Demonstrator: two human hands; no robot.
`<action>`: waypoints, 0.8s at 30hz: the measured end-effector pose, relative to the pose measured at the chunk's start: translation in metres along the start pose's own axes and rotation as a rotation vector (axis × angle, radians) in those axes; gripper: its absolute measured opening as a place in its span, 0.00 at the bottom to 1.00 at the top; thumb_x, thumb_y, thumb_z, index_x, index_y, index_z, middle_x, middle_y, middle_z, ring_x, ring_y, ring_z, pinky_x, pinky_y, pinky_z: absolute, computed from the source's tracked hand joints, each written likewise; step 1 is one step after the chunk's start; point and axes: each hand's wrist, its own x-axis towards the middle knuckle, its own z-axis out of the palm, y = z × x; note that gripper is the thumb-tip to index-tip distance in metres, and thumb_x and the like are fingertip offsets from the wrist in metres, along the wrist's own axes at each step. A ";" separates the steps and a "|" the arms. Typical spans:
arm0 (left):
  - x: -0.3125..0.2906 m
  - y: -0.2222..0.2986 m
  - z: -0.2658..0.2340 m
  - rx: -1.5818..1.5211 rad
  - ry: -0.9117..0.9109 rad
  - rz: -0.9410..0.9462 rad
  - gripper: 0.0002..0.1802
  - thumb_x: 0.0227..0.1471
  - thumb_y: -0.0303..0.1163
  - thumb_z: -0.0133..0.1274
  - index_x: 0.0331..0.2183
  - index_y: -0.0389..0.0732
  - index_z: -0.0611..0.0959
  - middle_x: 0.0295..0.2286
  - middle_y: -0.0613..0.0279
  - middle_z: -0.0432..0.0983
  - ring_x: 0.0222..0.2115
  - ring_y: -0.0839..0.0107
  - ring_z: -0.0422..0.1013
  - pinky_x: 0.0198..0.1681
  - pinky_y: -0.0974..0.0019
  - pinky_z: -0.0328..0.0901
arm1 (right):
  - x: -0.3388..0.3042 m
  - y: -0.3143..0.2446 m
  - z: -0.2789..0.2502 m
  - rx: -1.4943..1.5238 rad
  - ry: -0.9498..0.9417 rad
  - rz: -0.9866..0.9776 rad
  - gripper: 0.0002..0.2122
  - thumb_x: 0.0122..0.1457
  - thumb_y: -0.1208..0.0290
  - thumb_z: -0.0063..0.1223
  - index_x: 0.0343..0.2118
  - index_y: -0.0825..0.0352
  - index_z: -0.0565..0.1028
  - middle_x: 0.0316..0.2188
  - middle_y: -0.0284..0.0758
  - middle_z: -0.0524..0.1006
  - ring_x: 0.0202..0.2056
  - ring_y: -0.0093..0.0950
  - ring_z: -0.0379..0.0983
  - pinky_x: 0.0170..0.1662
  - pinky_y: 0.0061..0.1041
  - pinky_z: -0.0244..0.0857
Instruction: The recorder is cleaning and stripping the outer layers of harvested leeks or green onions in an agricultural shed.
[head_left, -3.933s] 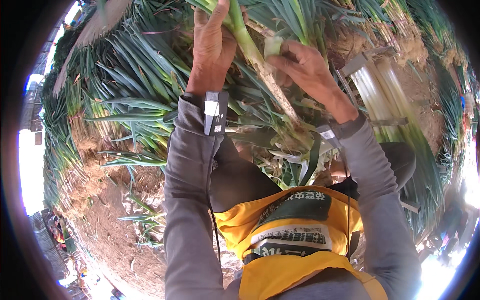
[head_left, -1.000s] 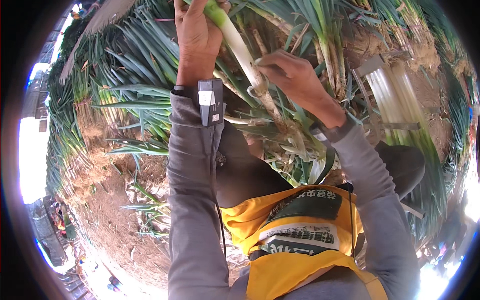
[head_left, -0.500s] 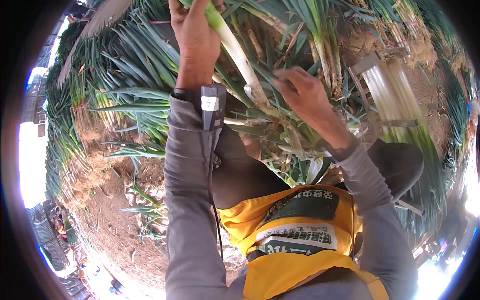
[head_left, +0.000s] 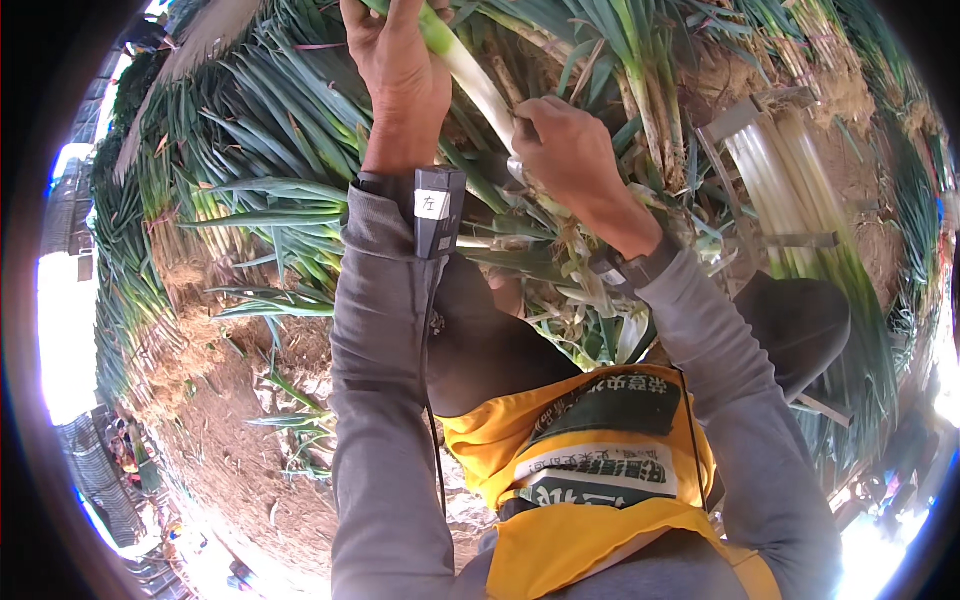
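Note:
A long green onion [head_left: 478,88] slants across the top middle, its white stem running down toward the right. My left hand [head_left: 400,70] is closed around its green upper part near the top edge. My right hand [head_left: 568,150] is at the lower part of the white stem, fingers bent and pinched against it. The root end lies partly behind that hand. Below my hands is a heap of peeled leaves and stem scraps [head_left: 590,275].
Cleaned green onions [head_left: 790,170] lie in a metal frame [head_left: 735,125] at the right. Bundles of unpeeled green onions [head_left: 270,110] cover the left and far sides. Bare soil [head_left: 240,440] shows at the lower left. My yellow apron [head_left: 580,540] covers my lap.
My right hand has moved up and left onto the white stem, from beside it. My left hand keeps its hold and has shifted slightly right.

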 end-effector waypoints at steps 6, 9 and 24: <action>0.000 -0.002 0.004 0.039 0.000 0.001 0.25 0.60 0.31 0.59 0.56 0.42 0.71 0.36 0.67 0.73 0.31 0.76 0.70 0.33 0.68 0.68 | 0.003 0.011 0.002 -0.082 0.026 0.020 0.07 0.56 0.70 0.57 0.36 0.65 0.79 0.34 0.40 0.80 0.36 0.45 0.77 0.39 0.39 0.71; -0.003 0.002 0.003 -0.004 -0.004 -0.042 0.24 0.60 0.32 0.60 0.54 0.42 0.72 0.35 0.67 0.73 0.31 0.77 0.70 0.33 0.69 0.68 | 0.006 0.009 -0.003 -0.111 -0.081 0.034 0.09 0.57 0.70 0.57 0.39 0.66 0.79 0.33 0.43 0.79 0.36 0.44 0.78 0.41 0.34 0.72; 0.001 0.010 -0.005 -0.281 0.052 -0.192 0.16 0.67 0.46 0.48 0.44 0.42 0.72 0.33 0.61 0.74 0.28 0.73 0.69 0.35 0.64 0.69 | -0.001 0.024 -0.033 0.519 -0.372 0.207 0.13 0.64 0.64 0.56 0.37 0.73 0.80 0.23 0.27 0.72 0.29 0.13 0.65 0.31 0.20 0.62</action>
